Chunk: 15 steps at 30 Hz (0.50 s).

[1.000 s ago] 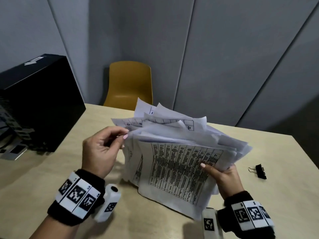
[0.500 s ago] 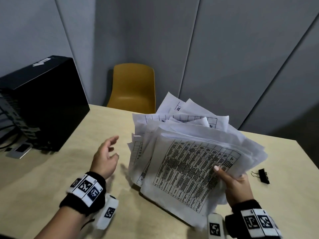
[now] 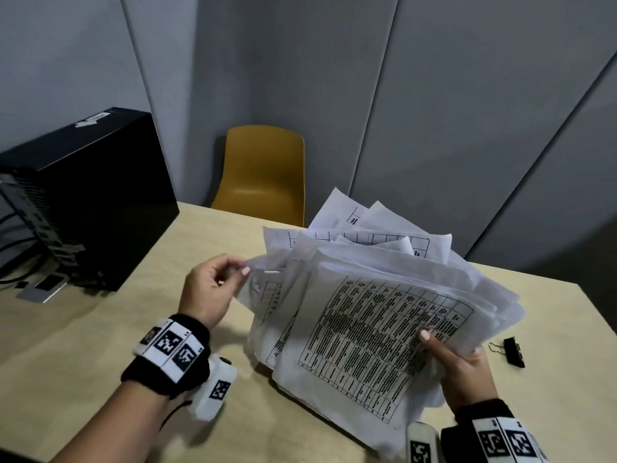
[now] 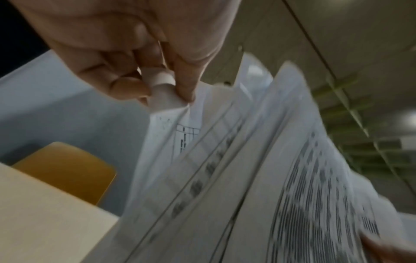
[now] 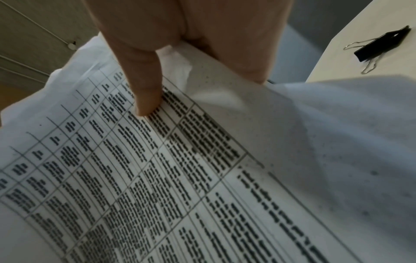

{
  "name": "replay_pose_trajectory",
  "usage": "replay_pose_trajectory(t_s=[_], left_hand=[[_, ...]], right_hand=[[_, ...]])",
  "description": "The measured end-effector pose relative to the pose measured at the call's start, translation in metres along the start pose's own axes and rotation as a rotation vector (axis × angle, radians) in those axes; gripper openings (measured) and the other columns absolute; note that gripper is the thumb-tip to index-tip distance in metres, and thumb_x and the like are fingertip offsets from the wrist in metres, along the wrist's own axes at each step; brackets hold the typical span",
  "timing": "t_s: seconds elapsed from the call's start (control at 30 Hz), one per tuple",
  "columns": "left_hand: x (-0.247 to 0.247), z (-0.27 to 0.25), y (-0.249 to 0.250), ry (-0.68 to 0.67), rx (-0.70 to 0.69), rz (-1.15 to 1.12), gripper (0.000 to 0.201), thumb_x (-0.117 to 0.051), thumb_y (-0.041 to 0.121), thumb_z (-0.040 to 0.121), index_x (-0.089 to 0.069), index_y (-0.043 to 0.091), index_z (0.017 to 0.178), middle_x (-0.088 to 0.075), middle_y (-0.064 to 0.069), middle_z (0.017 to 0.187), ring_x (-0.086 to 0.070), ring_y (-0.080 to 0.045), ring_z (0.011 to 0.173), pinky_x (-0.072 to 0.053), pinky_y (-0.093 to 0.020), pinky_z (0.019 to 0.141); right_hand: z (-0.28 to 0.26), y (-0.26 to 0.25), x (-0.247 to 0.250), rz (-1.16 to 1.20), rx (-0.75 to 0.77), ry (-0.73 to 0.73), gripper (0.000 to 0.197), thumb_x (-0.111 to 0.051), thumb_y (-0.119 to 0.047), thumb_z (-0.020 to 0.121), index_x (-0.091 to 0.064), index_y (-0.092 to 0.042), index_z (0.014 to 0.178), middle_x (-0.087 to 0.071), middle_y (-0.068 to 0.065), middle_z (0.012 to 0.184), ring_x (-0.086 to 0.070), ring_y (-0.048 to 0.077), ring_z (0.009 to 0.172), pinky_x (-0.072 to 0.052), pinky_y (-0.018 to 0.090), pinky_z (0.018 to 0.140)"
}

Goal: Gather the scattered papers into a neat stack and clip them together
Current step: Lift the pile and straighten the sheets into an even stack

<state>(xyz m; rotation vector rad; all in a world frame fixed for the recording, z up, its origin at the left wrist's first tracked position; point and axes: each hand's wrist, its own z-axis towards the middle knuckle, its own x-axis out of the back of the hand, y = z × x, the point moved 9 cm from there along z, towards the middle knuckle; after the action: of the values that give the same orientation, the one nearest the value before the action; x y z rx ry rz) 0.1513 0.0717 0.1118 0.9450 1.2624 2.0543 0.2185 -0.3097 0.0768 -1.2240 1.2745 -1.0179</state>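
Messy fanned papers [image 3: 377, 315] held tilted with lower edge on the worktop [image 3: 100, 362], right hand [image 3: 462, 369] gripping the right edge as anchor, left hand [image 3: 213, 289] pinching one stray sheet's corner, likely to square it, binder clip [image 3: 512, 350] lying unused beside the right hand.

White papers [image 3: 377, 332] with black printed tables, black binder clip [image 3: 513, 351], pale wood counter [image 3: 100, 345], mustard-yellow chair [image 3: 263, 175], grey wall panels [image 3: 434, 111].
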Motion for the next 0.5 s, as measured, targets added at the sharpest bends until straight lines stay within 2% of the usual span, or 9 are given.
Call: replay_pose_trajectory(t_s=[0.1,0.17,0.23,0.27,0.3,0.37,0.4,0.5], left_hand=[[0.011,0.008,0.032,0.033,-0.118,-0.109,0.034,-0.070,0.008,0.079,-0.067,0.041,0.072,-0.067,0.016,0.069,-0.056,-0.008,0.066,-0.047,-0.014,0.061],[0.005,0.010,0.057,-0.038,-0.179,-0.153,0.023,-0.069,0.020,0.076,-0.068,0.042,0.075,-0.067,0.018,0.073,-0.056,-0.006,0.068,-0.047,-0.015,0.063],[-0.006,0.011,0.075,-0.128,-0.217,-0.172,0.014,-0.061,0.031,0.074,-0.069,0.042,0.077,-0.068,0.016,0.075,-0.057,-0.007,0.071,-0.047,-0.016,0.067],[-0.012,0.010,0.083,-0.176,-0.232,-0.167,0.015,-0.060,0.030,0.075,-0.069,0.041,0.078,-0.069,0.014,0.077,-0.059,-0.008,0.073,-0.048,-0.017,0.070],[-0.018,0.010,0.089,-0.227,-0.236,-0.160,0.018,-0.060,0.025,0.077,-0.070,0.040,0.077,-0.069,0.013,0.078,-0.060,-0.009,0.075,-0.048,-0.018,0.073],[-0.027,0.011,0.098,-0.329,-0.230,-0.154,0.026,-0.058,0.014,0.079,-0.071,0.036,0.076,-0.070,0.011,0.077,-0.061,-0.007,0.076,-0.049,-0.017,0.074],[-0.027,0.012,0.103,-0.366,-0.234,-0.139,0.027,-0.056,0.013,0.080,-0.071,0.035,0.076,-0.070,0.012,0.076,-0.061,-0.005,0.075,-0.048,-0.016,0.073],[-0.020,0.018,0.125,-0.397,-0.303,-0.093,0.025,-0.055,0.012,0.083,-0.070,0.030,0.076,-0.066,0.018,0.072,-0.057,0.002,0.073,-0.043,-0.010,0.071]], right_hand=[[0.000,0.002,0.001,0.011,-0.010,-0.002,0.011,-0.065,0.001,0.071,-0.063,-0.004,0.081,-0.074,0.004,0.069,-0.070,0.017,0.066,-0.057,0.022,0.055],[0.001,0.002,-0.001,-0.014,-0.005,-0.013,0.011,-0.064,0.004,0.074,-0.063,-0.003,0.082,-0.074,0.005,0.071,-0.070,0.021,0.071,-0.056,0.023,0.056],[0.002,0.000,-0.003,-0.044,0.012,-0.021,0.013,-0.068,-0.001,0.072,-0.063,-0.003,0.084,-0.074,0.006,0.074,-0.070,0.025,0.078,-0.057,0.026,0.060],[0.002,-0.002,-0.005,-0.050,0.028,-0.040,0.023,-0.074,-0.010,0.067,-0.064,-0.004,0.086,-0.075,0.008,0.077,-0.070,0.027,0.081,-0.057,0.028,0.063],[0.001,-0.003,-0.007,-0.055,0.038,-0.061,0.041,-0.082,-0.025,0.057,-0.064,-0.004,0.088,-0.075,0.009,0.081,-0.070,0.026,0.083,-0.057,0.029,0.066],[-0.001,-0.007,-0.009,-0.051,0.057,-0.083,0.075,-0.088,-0.049,0.032,-0.065,-0.006,0.090,-0.076,0.005,0.084,-0.072,0.018,0.079,-0.057,0.022,0.064],[-0.002,-0.008,-0.010,-0.041,0.061,-0.091,0.077,-0.088,-0.049,0.029,-0.065,-0.007,0.089,-0.076,0.003,0.082,-0.072,0.016,0.078,-0.055,0.019,0.061],[-0.003,-0.010,-0.011,-0.008,0.056,-0.112,0.048,-0.083,-0.027,0.047,-0.065,-0.008,0.087,-0.076,0.001,0.079,-0.070,0.020,0.084,-0.054,0.017,0.059]])
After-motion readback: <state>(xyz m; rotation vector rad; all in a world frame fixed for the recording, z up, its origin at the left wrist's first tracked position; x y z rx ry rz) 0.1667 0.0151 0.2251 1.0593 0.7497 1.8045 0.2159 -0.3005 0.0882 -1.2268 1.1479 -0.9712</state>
